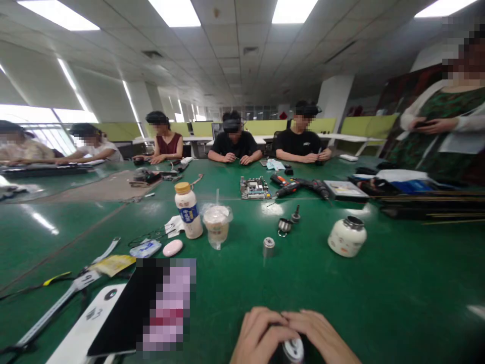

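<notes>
At the near edge, my left hand [261,333] curls over a round dark piece with a silvery-white top [293,349]. My right hand [320,333] closes on its other side, and the fingertips of both hands meet above it. Much of this piece is hidden by the fingers and the frame's bottom edge, so its kind is unclear. Farther up the green table stands a small steel cylinder [269,246]. Behind it are a steel cup-like part [285,226] and a steel part with a dark stem [296,215]. A cream flask [346,240] with a steel neck stands to the right.
To the left lie a tablet [125,308], a white strap [56,308] and a pink oval case [173,247]. A capped bottle [190,217] and a plastic drink cup [217,227] stand behind. Beyond are a circuit board [254,187], power drills [299,187] and several seated people.
</notes>
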{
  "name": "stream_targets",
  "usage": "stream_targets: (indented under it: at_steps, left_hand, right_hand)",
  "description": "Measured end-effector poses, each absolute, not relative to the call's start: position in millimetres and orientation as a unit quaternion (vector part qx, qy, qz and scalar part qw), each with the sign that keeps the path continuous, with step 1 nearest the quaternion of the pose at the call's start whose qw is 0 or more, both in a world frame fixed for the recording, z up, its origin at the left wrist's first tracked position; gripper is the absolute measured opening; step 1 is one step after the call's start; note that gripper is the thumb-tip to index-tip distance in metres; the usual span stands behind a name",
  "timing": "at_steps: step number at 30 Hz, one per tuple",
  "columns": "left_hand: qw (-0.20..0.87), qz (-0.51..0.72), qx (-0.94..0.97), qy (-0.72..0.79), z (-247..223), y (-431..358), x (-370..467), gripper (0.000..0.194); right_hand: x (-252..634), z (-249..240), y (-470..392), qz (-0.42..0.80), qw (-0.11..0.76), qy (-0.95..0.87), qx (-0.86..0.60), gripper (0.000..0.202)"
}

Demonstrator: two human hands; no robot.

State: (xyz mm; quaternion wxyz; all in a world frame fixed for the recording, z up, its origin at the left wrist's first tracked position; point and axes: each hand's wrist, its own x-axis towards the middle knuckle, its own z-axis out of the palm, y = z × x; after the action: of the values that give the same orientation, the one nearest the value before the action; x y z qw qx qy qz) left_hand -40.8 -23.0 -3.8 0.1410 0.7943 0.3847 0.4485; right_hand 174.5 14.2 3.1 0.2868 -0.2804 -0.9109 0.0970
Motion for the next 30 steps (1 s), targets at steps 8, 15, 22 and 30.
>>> stream_targets:
  at_steps: [8,15,22,30]
  left_hand:
    - [0.144,0.470,0.755,0.435,20.7,-32.2,-26.8,0.018]
    - [0.144,0.487,0.719,0.475,30.8,-39.3,-19.6,0.011]
    - [0.063,0.481,0.710,0.511,23.6,-34.5,-28.4,0.021]
    - [0.018,0.402,0.687,0.605,4.0,-16.2,-49.5,0.013]
  right_hand:
    - [163.7,20.5,-5.8,0.134,0.255,-0.901,-0.322,0.044]
    - [156.8,26.1,-13.6,0.153,0.262,-0.884,-0.356,0.043]
    - [155.1,19.1,-11.7,0.149,0.265,-0.880,-0.366,0.048]
    - [156.8,17.5,-12.4,0.146,0.259,-0.877,-0.379,0.050]
